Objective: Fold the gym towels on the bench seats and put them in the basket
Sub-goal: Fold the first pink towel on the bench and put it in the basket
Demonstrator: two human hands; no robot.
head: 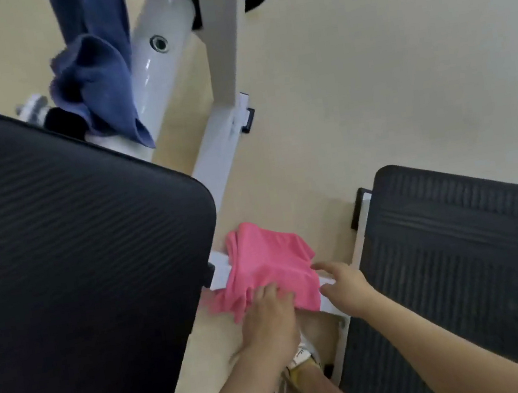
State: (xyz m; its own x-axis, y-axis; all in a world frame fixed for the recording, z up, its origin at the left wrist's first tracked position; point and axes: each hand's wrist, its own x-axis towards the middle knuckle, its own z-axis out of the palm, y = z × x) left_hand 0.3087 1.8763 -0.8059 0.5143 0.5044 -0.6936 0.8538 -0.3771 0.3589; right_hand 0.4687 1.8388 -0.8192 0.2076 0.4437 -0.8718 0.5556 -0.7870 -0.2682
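Note:
A pink towel (269, 268) lies bunched over a white frame bar (219, 268) near the floor, between two black bench pads. My left hand (269, 318) presses on its near edge, fingers curled into the cloth. My right hand (342, 288) hovers at the towel's right edge with fingers spread, touching or nearly touching it. A blue towel (95, 82) hangs crumpled over the white machine frame at the upper left. No basket is in view.
A large black bench pad (69, 256) fills the left side. A second black pad (467, 267) lies at the right. White machine uprights (221, 35) rise at top centre. My leg and a sneaker (302, 360) are below the hands. Beige floor (400, 76) spreads to the right.

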